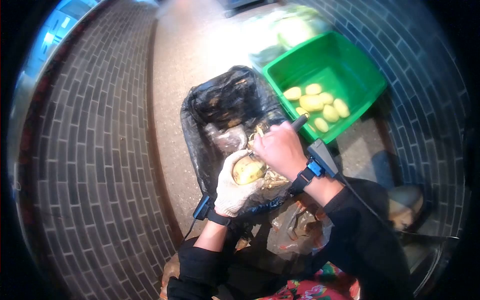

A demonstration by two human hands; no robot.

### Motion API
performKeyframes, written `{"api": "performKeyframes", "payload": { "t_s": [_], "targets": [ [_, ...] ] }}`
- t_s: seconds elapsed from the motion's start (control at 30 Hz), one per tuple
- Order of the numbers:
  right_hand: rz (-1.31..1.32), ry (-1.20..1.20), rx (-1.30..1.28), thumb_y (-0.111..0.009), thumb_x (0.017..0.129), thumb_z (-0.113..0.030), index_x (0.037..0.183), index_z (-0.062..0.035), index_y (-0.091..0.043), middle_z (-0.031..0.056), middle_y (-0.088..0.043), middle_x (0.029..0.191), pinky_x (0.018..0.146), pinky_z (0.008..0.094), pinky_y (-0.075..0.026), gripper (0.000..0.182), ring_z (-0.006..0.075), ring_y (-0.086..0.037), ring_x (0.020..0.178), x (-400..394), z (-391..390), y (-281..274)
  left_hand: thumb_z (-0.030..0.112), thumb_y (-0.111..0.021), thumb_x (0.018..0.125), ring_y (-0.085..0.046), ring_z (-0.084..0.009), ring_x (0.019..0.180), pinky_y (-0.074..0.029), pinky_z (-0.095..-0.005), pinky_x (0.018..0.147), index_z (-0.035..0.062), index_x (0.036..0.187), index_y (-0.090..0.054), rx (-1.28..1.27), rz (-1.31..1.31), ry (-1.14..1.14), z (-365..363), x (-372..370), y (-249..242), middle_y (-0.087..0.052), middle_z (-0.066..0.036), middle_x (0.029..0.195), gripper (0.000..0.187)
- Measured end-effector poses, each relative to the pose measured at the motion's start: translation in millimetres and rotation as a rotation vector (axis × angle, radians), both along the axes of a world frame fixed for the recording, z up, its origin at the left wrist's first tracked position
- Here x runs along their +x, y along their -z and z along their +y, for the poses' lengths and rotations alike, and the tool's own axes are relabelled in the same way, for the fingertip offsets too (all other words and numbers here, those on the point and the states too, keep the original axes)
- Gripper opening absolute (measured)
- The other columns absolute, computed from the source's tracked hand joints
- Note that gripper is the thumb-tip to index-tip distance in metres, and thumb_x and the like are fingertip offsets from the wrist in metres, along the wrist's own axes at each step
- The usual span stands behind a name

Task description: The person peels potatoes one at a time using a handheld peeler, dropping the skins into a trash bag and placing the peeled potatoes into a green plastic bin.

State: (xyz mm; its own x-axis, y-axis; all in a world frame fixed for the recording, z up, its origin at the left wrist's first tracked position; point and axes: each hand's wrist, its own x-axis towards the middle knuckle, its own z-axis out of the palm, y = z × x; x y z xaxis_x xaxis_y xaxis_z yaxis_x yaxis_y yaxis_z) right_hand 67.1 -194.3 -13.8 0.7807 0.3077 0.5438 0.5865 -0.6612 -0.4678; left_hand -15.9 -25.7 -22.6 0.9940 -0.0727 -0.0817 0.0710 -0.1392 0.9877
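My left hand (pixel 231 186), in a white knit glove, is closed around a potato (pixel 248 170) that is mostly peeled, with some dark spots. My bare right hand (pixel 281 150) grips a peeler (pixel 300 122); its dark handle sticks out past the fist, and its working end is at the potato's upper side, largely hidden by my fingers. Both hands are over a bin lined with a black plastic bag (pixel 202 117). Peelings (pixel 274 179) lie in the bag below my hands, beside a crumpled clear plastic bag (pixel 227 138).
A green tub (pixel 345 55) holding several peeled potatoes (pixel 311 103) stands beyond the bin to the right. Behind it is a bright, blurred plastic bag (pixel 292 31). Brick walls (pixel 100 130) rise on both sides. Another clear bag (pixel 295 232) lies near my lap.
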Motion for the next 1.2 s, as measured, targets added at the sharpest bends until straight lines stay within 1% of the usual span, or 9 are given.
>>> {"api": "performKeyframes", "payload": {
  "t_s": [0.1,0.17,0.3,0.4,0.5,0.87,0.93,1.1,1.2],
  "targets": [
    [0.017,0.007,0.020,-0.058,0.090,-0.017,0.049,-0.0080,-0.058,0.0081,-0.062,0.055,0.070,0.0424,-0.042,0.042,0.0273,-0.059,0.062,11,-10,12,0.013,-0.090,0.069,-0.056,-0.0209,0.120,-0.047,-0.0352,0.103,0.0029,0.137,-0.048,0.002,-0.010,-0.003,-1,-1,-7,-0.057,-0.012,0.131,0.081],
    [-0.023,0.133,-0.275,-0.056,0.092,-0.020,0.049,-0.0068,-0.059,0.0106,-0.061,0.055,0.071,0.0440,-0.043,0.044,0.0295,-0.059,0.064,21,-19,27,0.013,-0.090,0.069,-0.056,-0.0224,0.122,-0.047,-0.0356,0.103,0.0039,0.137,-0.047,-0.041,-0.133,0.041,-1,-1,-19,-0.056,-0.012,0.133,0.081],
    [0.118,0.116,-0.063,-0.059,0.090,-0.024,0.049,-0.0089,-0.063,0.0116,-0.062,0.055,0.072,0.0444,-0.043,0.044,0.0293,-0.062,0.064,16,-15,6,0.015,-0.090,0.069,-0.057,-0.0221,0.123,-0.047,-0.0352,0.104,0.0032,0.138,-0.046,-0.226,-0.096,-0.046,-1,-3,-23,-0.056,-0.013,0.136,0.082],
    [0.133,0.009,-0.027,-0.057,0.092,-0.022,0.050,-0.0080,-0.061,0.0102,-0.061,0.055,0.071,0.0436,-0.042,0.045,0.0290,-0.060,0.064,5,-5,-7,0.016,-0.087,0.071,-0.061,-0.0221,0.121,-0.047,-0.0341,0.105,0.0066,0.143,-0.044,0.226,0.036,-0.041,1,4,-29,-0.060,-0.016,0.133,0.084],
    [0.043,-0.053,0.008,-0.060,0.090,-0.019,0.049,-0.0086,-0.059,0.0061,-0.060,0.054,0.069,0.0408,-0.041,0.042,0.0254,-0.058,0.062,-3,7,-6,0.016,-0.086,0.071,-0.062,-0.0268,0.120,-0.048,-0.0354,0.103,0.0088,0.142,-0.047,0.328,-0.190,-0.026,-4,4,-20,-0.061,-0.017,0.131,0.081],
    [-0.046,-0.031,0.014,-0.061,0.087,-0.016,0.048,-0.0096,-0.058,0.0069,-0.060,0.055,0.068,0.0406,-0.042,0.039,0.0254,-0.058,0.062,-3,13,12,0.008,-0.082,0.065,-0.063,-0.0342,0.112,-0.050,-0.0388,0.098,0.0081,0.129,-0.056,0.562,-0.118,0.020,-3,4,-27,-0.063,-0.016,0.122,0.069],
    [-0.038,-0.023,0.030,-0.060,0.088,-0.017,0.048,-0.0094,-0.058,0.0076,-0.061,0.055,0.069,0.0406,-0.042,0.040,0.0259,-0.058,0.061,-2,13,15,0.005,-0.076,0.068,-0.063,-0.0222,0.112,-0.048,-0.0330,0.100,0.0044,0.127,-0.058,0.522,-0.126,-0.011,-3,4,-24,-0.065,-0.012,0.119,0.062],
    [-0.013,0.082,-0.330,-0.057,0.091,-0.023,0.053,-0.0072,-0.063,0.0098,-0.062,0.056,0.071,0.0440,-0.043,0.041,0.0293,-0.059,0.062,21,-8,32,0.006,-0.085,0.064,-0.059,-0.0265,0.120,-0.046,-0.0364,0.105,0.0056,0.134,-0.052,0.369,-0.160,0.049,3,-5,-27,-0.060,-0.014,0.128,0.076],
    [0.141,0.169,-0.231,-0.055,0.093,-0.024,0.054,-0.0066,-0.064,0.0106,-0.061,0.055,0.073,0.0444,-0.043,0.043,0.0308,-0.059,0.062,21,-13,37,0.007,-0.089,0.064,-0.055,-0.0230,0.125,-0.043,-0.0362,0.108,0.0035,0.138,-0.048,0.062,-0.112,0.045,6,-3,-32,-0.057,-0.011,0.133,0.085]
  ]
}}
